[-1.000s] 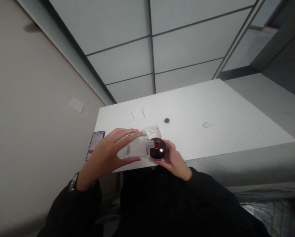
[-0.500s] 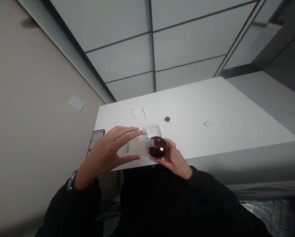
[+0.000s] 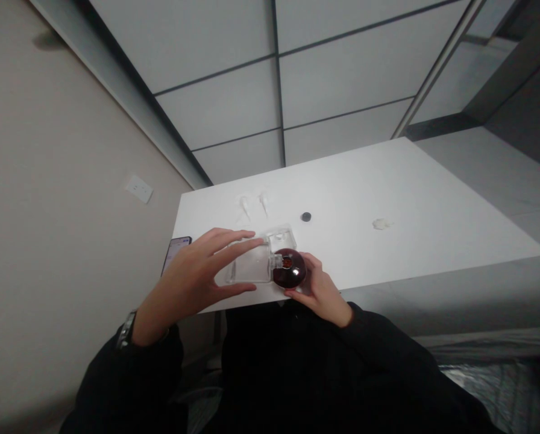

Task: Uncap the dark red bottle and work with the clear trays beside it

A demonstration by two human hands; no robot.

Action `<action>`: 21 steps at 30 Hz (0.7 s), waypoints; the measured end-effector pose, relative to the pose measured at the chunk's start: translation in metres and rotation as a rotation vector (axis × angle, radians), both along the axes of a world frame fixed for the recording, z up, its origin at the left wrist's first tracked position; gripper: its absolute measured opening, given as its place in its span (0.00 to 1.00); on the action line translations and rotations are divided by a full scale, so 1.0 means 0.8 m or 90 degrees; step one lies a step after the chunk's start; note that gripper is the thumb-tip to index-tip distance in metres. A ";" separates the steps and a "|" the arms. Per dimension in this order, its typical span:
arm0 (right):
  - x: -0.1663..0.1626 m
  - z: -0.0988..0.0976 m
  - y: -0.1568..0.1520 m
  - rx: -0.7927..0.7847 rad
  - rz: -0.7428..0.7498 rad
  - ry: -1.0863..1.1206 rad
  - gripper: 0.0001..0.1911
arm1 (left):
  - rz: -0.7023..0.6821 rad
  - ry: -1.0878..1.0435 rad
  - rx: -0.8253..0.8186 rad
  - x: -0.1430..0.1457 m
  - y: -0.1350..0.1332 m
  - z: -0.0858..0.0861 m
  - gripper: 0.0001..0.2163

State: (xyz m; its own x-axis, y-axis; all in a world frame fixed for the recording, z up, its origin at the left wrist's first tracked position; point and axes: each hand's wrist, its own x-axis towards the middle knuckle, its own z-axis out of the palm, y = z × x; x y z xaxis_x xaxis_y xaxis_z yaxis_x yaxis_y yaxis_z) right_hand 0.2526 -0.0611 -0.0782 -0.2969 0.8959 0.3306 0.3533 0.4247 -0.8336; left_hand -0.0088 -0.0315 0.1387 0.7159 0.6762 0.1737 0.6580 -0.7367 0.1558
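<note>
Holding a boxy bottle (image 3: 252, 265), perhaps glass, and a glossy round bottle (image 3: 292, 276).

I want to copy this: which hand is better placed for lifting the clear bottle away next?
Probably the left hand: it holds the clear bottle, while the right hand holds the round dark red bottle by its neck end.

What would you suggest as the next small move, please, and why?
Perhaps the left hand could tip the clear bottle slightly more, with the right hand steadying the dark red bottle: the clear one appears held sideways, its neck at the red one's opening, and whether any liquid is flowing is too small to tell.
</note>
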 end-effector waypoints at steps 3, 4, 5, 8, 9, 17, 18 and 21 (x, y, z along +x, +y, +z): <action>0.000 0.002 0.000 0.002 0.003 0.002 0.44 | -0.004 0.008 0.009 0.000 0.000 0.002 0.27; 0.000 0.002 0.001 -0.003 0.004 0.000 0.44 | -0.003 0.012 0.009 0.000 0.001 0.002 0.27; 0.000 0.002 0.001 -0.008 0.005 -0.003 0.45 | 0.001 0.017 0.007 0.000 0.001 0.003 0.27; 0.000 0.001 0.000 -0.019 0.003 -0.009 0.46 | 0.015 0.028 0.000 0.002 0.001 0.005 0.26; 0.001 0.000 0.000 -0.019 0.001 -0.009 0.46 | 0.017 0.031 -0.002 0.002 0.001 0.006 0.25; 0.000 0.000 0.000 -0.002 0.005 -0.002 0.44 | 0.012 0.055 0.029 0.005 0.001 0.008 0.24; 0.000 0.000 0.000 0.003 0.005 -0.002 0.43 | 0.008 0.056 0.035 0.005 0.001 0.008 0.24; 0.001 0.000 0.000 0.005 0.005 -0.005 0.43 | -0.003 0.053 0.054 0.005 0.002 0.008 0.23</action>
